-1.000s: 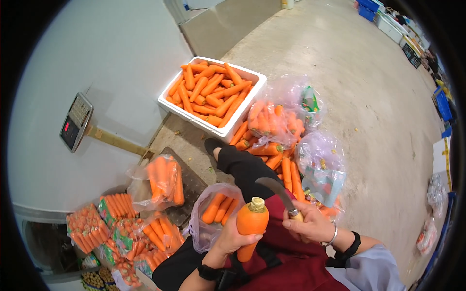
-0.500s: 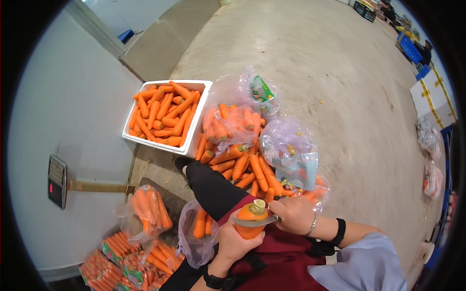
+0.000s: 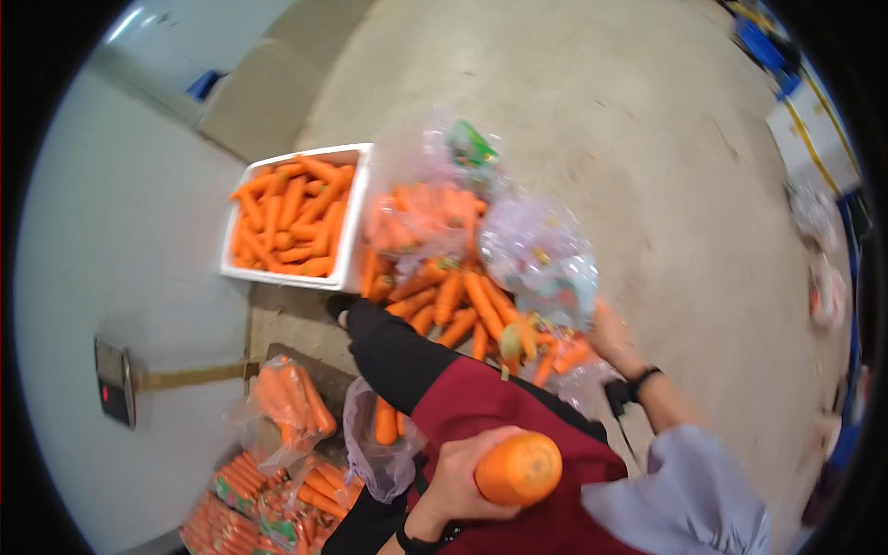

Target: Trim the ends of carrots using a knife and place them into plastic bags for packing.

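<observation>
My left hand (image 3: 455, 483) grips a thick orange carrot (image 3: 518, 468) over my red apron, its cut flat end turned toward the camera. My right hand (image 3: 606, 331) is stretched out to the right, at the edge of a heap of loose carrots (image 3: 453, 305) and clear plastic bags (image 3: 536, 254). Its fingers are blurred and partly buried in the plastic, so what they hold does not show. A black band sits on that wrist. A dark object (image 3: 615, 400) lies just below the right forearm.
A white crate (image 3: 356, 231) full of carrots stands on the concrete floor ahead. An open clear bag (image 3: 381, 435) with a few carrots hangs by my knee. Bagged carrots (image 3: 287, 402) rest on a scale platform with a display (image 3: 116, 381); more packs (image 3: 240, 481) lie at lower left.
My right hand left the carrot's top and swung out right to the heap. The left hand kept the carrot and lowered it. The view shifted, so the crate now sits further left.
</observation>
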Motion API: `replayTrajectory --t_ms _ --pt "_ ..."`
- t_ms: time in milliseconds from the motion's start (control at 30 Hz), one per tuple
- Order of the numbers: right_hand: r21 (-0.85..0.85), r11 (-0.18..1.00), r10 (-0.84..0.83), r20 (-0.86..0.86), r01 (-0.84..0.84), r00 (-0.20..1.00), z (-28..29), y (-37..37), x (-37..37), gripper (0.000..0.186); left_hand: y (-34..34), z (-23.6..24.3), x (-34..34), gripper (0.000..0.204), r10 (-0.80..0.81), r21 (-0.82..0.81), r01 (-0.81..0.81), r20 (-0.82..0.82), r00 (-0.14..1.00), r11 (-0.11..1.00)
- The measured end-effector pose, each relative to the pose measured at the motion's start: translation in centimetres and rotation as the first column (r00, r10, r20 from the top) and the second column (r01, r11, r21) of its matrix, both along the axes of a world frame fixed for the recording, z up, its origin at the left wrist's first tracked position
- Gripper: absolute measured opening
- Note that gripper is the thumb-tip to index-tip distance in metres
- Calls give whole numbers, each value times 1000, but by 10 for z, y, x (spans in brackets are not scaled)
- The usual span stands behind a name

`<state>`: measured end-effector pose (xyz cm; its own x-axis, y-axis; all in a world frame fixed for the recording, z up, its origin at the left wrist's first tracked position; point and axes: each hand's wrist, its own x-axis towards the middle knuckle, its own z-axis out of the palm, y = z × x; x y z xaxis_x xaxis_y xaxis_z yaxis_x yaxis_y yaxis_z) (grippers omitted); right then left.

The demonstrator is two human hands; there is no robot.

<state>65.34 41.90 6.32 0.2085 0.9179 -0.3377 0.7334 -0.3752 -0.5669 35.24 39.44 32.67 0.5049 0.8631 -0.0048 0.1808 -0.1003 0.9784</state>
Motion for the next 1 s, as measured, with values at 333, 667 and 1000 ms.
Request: replayTrajectory --t_ms 333,667,1000 --pt "-128 973 80 -589 -191 804 180 46 -83 25 -8 -28 -20 66 247 65 -240 -163 955 969" --pt "-80 811 111 -952 -580 286 231 40 -140 26 -24 -35 -39 70 422 97 -414 -90 902 905" --pt "-8 848 162 -948 -530 273 236 81 -246 17 -13 -46 -151 60 862 253 -848 88 499 465"
